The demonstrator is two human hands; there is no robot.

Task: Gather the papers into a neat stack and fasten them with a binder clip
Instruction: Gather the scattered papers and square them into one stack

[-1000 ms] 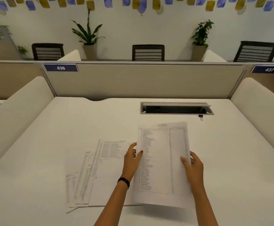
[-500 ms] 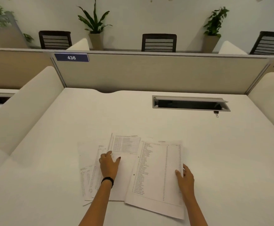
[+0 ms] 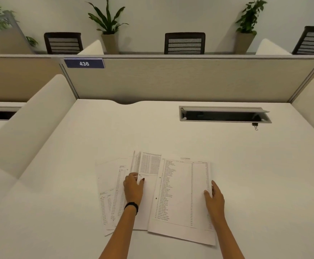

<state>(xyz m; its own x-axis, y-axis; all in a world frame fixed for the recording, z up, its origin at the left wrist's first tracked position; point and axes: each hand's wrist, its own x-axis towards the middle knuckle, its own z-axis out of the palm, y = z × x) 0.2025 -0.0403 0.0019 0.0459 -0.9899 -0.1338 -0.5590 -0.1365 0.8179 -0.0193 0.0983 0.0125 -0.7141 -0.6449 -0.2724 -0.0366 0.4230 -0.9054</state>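
Watching the feed, I see the left hand (image 3: 133, 187) curled at the left edge of a middle sheet (image 3: 149, 199), thumb on top, pinching it, while more printed sheets (image 3: 109, 202) fan out past its knuckles to the left. The right hand (image 3: 215, 198) lies with fairly straight fingers against the right edge of the top list sheet (image 3: 182, 193), thumb on the paper, gripping nothing; that sheet spans the gap between both hands on the white desk (image 3: 77, 165). The binder clip (image 3: 255, 126) sits well beyond the right hand's fingertips, just beside the cable hatch (image 3: 225, 114), untouched.
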